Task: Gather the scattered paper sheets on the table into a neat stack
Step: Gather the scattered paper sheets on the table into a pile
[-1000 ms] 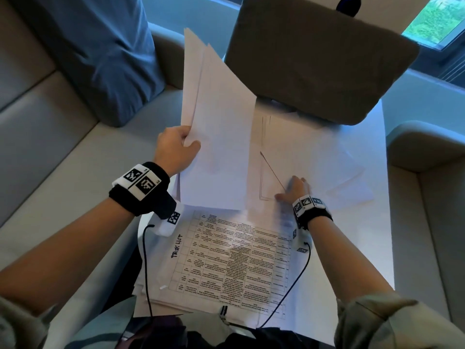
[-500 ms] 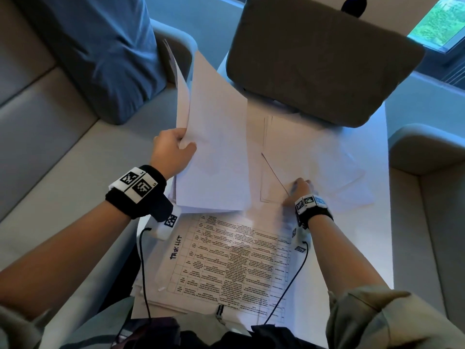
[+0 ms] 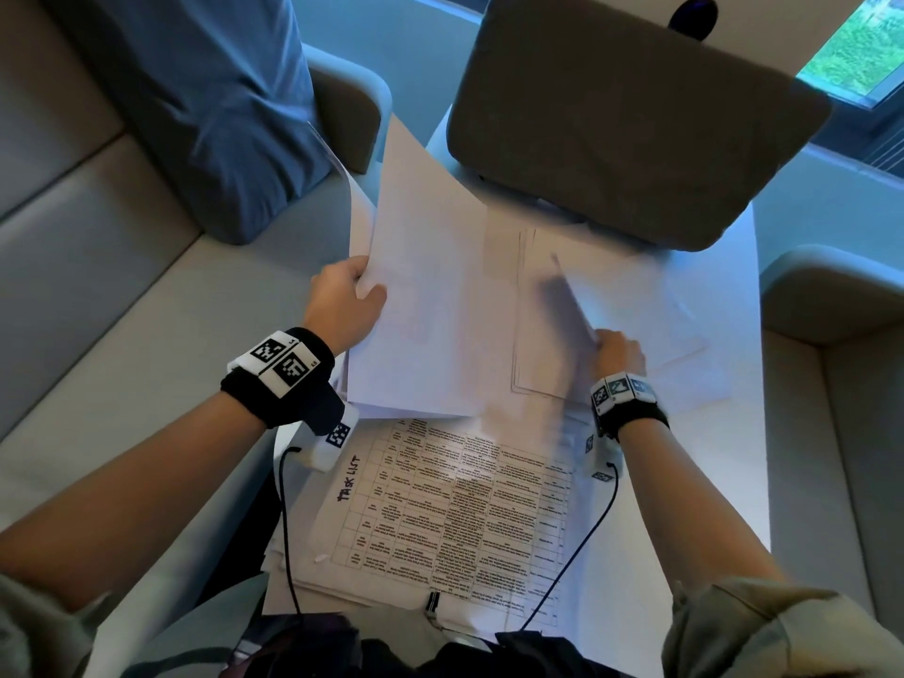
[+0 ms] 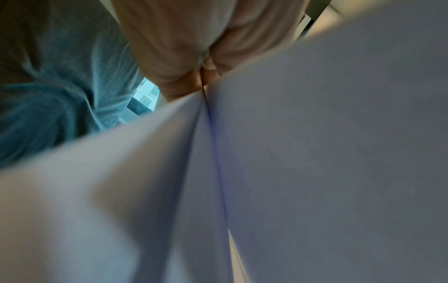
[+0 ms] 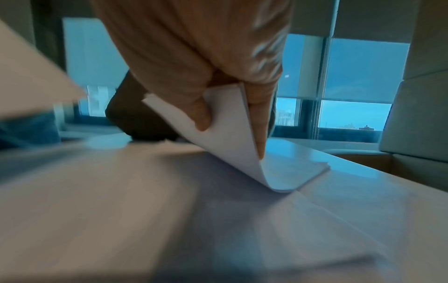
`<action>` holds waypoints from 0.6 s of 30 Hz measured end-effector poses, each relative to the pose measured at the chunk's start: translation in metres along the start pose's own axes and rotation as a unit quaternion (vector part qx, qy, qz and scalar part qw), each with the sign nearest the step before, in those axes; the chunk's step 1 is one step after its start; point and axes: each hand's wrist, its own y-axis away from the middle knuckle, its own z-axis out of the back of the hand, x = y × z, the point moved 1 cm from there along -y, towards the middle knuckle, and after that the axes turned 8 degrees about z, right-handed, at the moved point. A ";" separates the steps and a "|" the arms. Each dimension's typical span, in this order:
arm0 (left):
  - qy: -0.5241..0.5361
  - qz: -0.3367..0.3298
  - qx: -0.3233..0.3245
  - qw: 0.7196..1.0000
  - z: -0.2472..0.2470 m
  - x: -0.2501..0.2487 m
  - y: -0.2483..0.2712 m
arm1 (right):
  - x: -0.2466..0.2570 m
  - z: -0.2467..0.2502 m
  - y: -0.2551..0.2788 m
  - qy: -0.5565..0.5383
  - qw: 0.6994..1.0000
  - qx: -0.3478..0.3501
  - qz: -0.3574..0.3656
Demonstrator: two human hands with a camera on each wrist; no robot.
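Note:
My left hand (image 3: 348,300) grips a bundle of several white sheets (image 3: 425,296) by their left edge and holds them tilted above the table's left side; in the left wrist view the sheets (image 4: 315,153) fan out from the fingers (image 4: 184,63). My right hand (image 3: 617,348) pinches the near corner of a thin set of white sheets (image 3: 611,291) lying mid-table and curls it upward; the right wrist view shows thumb and fingers (image 5: 257,114) on the lifted corner (image 5: 230,130). More loose sheets (image 3: 694,379) lie to the right.
A printed "TASK LIST" table sheet (image 3: 450,511) tops a pile at the near edge of the white table (image 3: 724,482). A grey-brown cushion (image 3: 631,110) overhangs the far end. A blue pillow (image 3: 205,100) lies on the beige sofa (image 3: 88,266) at left.
My left hand has tipped its bundle lower and rightward toward the table. My right hand has shifted slightly right and lifted the corner of the mid-table sheets higher.

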 end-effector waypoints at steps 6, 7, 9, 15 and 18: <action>-0.017 -0.009 0.000 1.000 -0.006 0.005 -0.002 | 0.027 0.030 0.025 -0.107 0.974 -0.184 0.078; -0.010 -0.016 -0.006 1.000 -0.007 0.007 -0.003 | 0.032 0.032 0.031 -0.123 0.968 -0.191 0.104; -0.009 -0.024 -0.011 1.000 -0.009 0.008 -0.004 | 0.041 0.032 0.044 -0.136 0.958 -0.193 0.161; -0.043 -0.006 0.012 0.999 -0.014 0.003 -0.002 | 0.073 0.028 0.095 -0.177 0.889 -0.196 0.374; -0.002 0.026 0.021 0.999 -0.011 0.001 0.002 | 0.078 0.014 0.107 -0.186 0.870 -0.106 0.444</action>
